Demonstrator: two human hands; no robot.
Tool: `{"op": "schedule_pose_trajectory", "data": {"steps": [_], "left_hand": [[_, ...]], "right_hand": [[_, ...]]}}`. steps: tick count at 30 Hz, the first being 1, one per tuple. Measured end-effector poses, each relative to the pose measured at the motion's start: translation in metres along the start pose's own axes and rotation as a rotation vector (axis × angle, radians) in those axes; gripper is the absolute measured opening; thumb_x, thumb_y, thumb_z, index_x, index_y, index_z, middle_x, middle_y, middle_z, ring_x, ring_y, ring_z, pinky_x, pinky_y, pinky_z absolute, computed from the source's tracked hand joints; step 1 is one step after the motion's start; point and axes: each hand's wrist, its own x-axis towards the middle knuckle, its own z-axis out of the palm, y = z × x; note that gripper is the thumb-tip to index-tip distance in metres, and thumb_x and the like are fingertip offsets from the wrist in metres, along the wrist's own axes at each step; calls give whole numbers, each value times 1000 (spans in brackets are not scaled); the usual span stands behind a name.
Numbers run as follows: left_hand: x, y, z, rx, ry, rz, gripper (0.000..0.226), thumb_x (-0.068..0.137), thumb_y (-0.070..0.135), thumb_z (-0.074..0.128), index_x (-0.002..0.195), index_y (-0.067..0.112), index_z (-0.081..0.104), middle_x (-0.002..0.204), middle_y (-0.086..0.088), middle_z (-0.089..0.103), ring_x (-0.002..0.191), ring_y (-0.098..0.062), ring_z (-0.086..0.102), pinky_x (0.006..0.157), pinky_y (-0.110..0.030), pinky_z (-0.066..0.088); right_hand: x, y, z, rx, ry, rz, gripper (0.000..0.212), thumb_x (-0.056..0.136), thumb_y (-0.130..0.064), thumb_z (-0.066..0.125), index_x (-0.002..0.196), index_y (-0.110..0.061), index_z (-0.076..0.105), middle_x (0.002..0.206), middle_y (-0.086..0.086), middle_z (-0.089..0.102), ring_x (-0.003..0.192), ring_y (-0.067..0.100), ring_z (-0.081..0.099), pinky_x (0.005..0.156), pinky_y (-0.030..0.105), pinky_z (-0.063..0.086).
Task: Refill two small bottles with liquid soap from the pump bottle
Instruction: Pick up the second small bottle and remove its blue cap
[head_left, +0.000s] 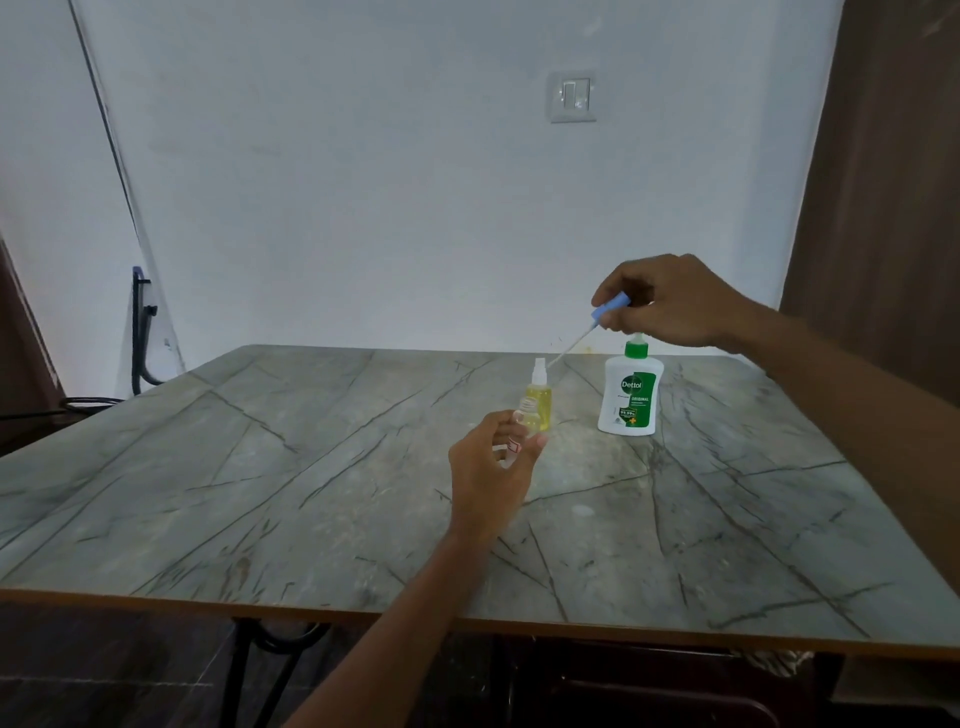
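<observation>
My left hand (491, 470) grips a small clear uncapped bottle (525, 415). My right hand (675, 306) pinches a blue plastic spray cap (613, 305) above the white-and-green soap bottle (630, 397).

Near and left table (260, 493) lies open — spray bottle (539, 397) and pump bottle (629, 395) crowd far centre.

The pump bottle (630, 395) stands upright on the table (260, 493), toward its far right. Left of it and apart stands a capped small bottle (540, 397). Just before that one, the left hand (491, 473) holds an uncapped small bottle (523, 418). The right hand (675, 306) hangs above the pump bottle and pinches a sprayer cap (613, 307), whose tube slants down and left toward the capped bottle's top. Behind the table, a switch plate (571, 97) sits on the wall. A metal frame (141, 332) stands beyond the far left corner.
</observation>
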Motion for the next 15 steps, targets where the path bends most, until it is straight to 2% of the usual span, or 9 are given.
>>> {"op": "schedule_pose_trajectory", "data": {"steps": [2,5,8,10,12,15], "left_hand": [[1,-1,-1,26,41,24,33,77,32,77,104,18,65,87,11,68,78,-2,65,68,-17,55],[2,-2,-2,41,73,43,35,78,30,77,107,14,65,88,8,69,78,-2,65,69,-17,55],[3,-2,-2,37,87,28,34,79,29,76,108,15,65,88,11,68,78,-1,64,70,-17,55],[4,-3,-2,44,95,20,34,79,29,76,108,16,65,87,12,67,78,0,64,70,-16,53],[4,-3,-1,50,97,22,34,79,31,76,107,15,66,87,11,68,77,-1,64,70,-14,52],[4,-3,0,67,89,27,36,79,32,75,108,14,66,89,9,69,79,0,64,69,-9,49]], "right_hand": [[-1,12,16,-22,10,45,16,81,-20,76,96,-20,72,90,-4,73,80,10,68,64,12,48],[-4,33,45,-58,-24,103,14,80,-20,76,92,-19,70,93,-2,70,83,12,65,62,12,43],[-9,56,78,-67,-54,147,13,83,-17,75,95,-16,68,94,0,68,75,1,57,56,4,40],[-12,74,98,-59,-22,188,17,84,-14,74,100,-12,69,97,5,68,73,4,57,57,1,40],[-13,90,114,-102,33,235,17,85,-11,70,102,-7,70,101,10,70,78,11,56,57,4,36],[-17,103,132,-149,140,359,14,88,-10,64,100,-9,71,101,11,70,80,15,52,64,21,37]]}}
